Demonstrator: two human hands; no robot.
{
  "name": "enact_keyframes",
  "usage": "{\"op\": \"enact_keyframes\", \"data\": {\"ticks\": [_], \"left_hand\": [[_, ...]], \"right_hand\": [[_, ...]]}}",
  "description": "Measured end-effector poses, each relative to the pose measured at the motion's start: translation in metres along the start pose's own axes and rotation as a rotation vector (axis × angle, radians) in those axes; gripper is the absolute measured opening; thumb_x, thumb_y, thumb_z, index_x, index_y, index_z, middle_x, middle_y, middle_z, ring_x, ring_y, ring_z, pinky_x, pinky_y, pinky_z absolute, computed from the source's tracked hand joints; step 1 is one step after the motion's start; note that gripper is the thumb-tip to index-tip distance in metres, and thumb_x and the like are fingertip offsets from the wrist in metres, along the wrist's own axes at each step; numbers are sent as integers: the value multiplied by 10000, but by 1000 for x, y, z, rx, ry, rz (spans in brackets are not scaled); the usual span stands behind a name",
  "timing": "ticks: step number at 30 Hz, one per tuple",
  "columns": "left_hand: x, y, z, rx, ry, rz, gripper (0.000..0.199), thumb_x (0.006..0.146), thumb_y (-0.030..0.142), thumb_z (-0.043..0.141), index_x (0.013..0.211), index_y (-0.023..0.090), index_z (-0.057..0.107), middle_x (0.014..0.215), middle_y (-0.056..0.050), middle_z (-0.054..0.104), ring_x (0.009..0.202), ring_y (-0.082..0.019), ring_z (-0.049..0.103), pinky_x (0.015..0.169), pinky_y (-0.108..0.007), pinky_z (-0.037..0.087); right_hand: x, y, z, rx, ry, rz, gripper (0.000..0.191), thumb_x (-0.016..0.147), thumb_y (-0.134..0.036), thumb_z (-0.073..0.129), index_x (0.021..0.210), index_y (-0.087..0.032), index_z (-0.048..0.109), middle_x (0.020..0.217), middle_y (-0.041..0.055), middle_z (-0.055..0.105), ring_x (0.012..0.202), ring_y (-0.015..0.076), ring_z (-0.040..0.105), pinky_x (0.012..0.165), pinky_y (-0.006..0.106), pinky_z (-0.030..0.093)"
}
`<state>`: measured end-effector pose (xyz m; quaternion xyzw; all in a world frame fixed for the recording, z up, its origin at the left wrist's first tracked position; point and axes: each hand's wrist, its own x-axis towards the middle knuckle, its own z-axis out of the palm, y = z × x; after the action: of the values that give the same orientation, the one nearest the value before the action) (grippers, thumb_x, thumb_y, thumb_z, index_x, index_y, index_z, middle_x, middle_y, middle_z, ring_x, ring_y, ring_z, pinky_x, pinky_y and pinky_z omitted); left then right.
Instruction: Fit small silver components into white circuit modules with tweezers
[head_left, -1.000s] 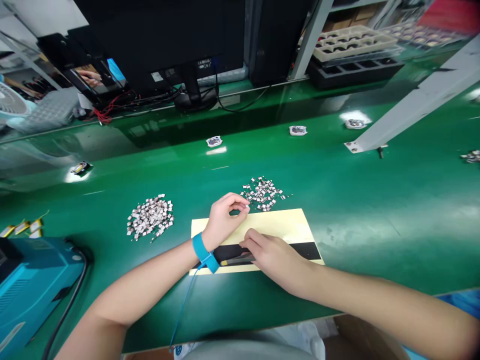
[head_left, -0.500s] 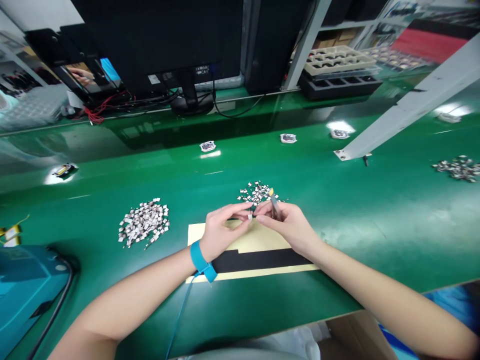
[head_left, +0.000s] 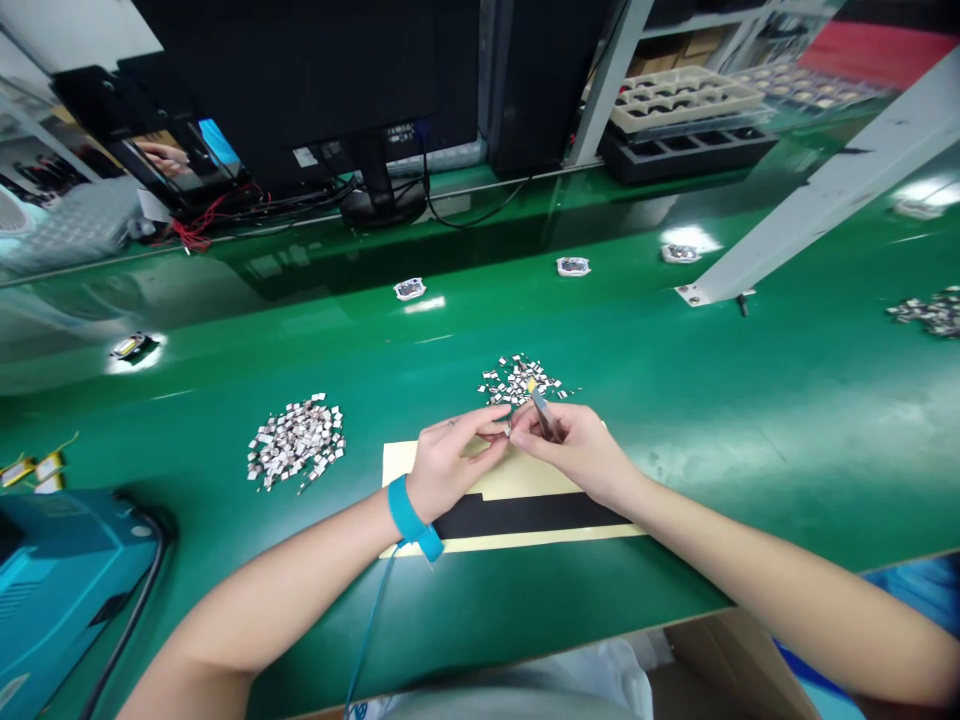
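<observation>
My left hand (head_left: 450,460) is closed in a pinch on a small white component (head_left: 508,429), mostly covered by the fingertips. Opposite it, my right hand (head_left: 589,450) has thumb and finger meeting at the same small component. Tucked in my right hand is a grey tool with a yellow end, seemingly tweezers (head_left: 541,405), pointing up and away. Both hands hover over a cream sheet (head_left: 540,484) with a black strip (head_left: 532,515). Just beyond the fingers lies a loose pile of small white-and-dark components (head_left: 517,378). A blue wrist strap (head_left: 409,515) with a cord circles my left wrist.
A bigger component pile (head_left: 296,440) sits to the left, another (head_left: 934,312) far right. White-framed parts (head_left: 410,289) stand along the back. A teal machine (head_left: 67,580) fills the left front. A grey post (head_left: 795,210) slants down at right; a monitor (head_left: 315,90) stands behind.
My fingertips have drawn closer together around the small white component, so less of it shows. The tool in my right hand has tipped slightly left. The whole view has shifted a little.
</observation>
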<state>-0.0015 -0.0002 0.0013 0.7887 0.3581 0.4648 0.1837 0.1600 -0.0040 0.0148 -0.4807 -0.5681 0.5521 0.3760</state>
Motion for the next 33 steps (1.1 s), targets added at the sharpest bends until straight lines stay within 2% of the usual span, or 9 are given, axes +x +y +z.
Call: {"op": "enact_keyframes", "data": {"ticks": [6,10,16,19,23,26,29,31,33], "left_hand": [[-1,0,0,81,-13,77,299,694,122,620,978,162,536,760,-16,680,702,-107,641,673,-176,509],[0,2,-2,74,-48,88,371,705,133,611,1053,174,487,758,-5,678,712,-110,639,699,-199,505],[3,4,-4,-19,-32,-43,382,702,160,621,1051,167,463,715,1,673,691,-100,638,694,-184,498],[0,3,0,-31,-61,-48,343,713,166,607,1028,171,472,713,0,666,684,-102,634,695,-195,496],[3,5,0,32,-180,36,314,749,183,562,1049,173,468,798,-14,669,749,-116,620,723,-215,486],[17,2,-22,213,-358,69,244,779,206,515,1018,158,516,909,-43,652,845,-150,589,765,-253,470],[31,-8,-68,485,-506,-148,213,773,256,516,968,185,564,950,-22,637,888,-159,570,795,-259,451],[33,-22,-102,637,-494,-340,205,795,256,468,959,193,573,925,-19,637,849,-150,583,763,-247,455],[31,-40,-131,740,-458,-427,213,783,225,458,931,147,590,896,-74,635,806,-191,590,720,-293,458]], "right_hand": [[2,1,2,69,-8,45,112,631,-204,620,593,-147,532,622,-18,509,564,94,432,521,227,306],[3,4,-1,173,-55,88,222,626,-238,641,534,-149,460,677,-2,545,651,108,508,589,230,368],[6,0,-11,229,-126,135,272,657,-308,637,592,-153,423,717,18,590,473,53,418,397,181,237],[4,-6,-7,154,-118,104,252,640,-291,647,588,-154,442,675,1,560,536,75,451,465,197,304],[0,-4,-6,-81,-36,34,341,652,-301,610,521,-181,319,616,-8,515,547,101,451,498,219,333],[4,4,-15,-314,32,-114,331,696,-307,567,530,-188,306,605,-6,502,488,89,400,471,221,324],[10,8,-27,-642,242,-401,284,729,-305,546,558,-185,355,593,-12,450,479,91,375,467,226,310],[9,8,-31,-772,329,-532,242,754,-291,528,591,-185,385,597,-12,436,486,94,381,467,225,307],[6,8,-29,-819,284,-558,175,782,-262,491,639,-186,424,605,-9,450,495,97,408,468,220,321]]}}
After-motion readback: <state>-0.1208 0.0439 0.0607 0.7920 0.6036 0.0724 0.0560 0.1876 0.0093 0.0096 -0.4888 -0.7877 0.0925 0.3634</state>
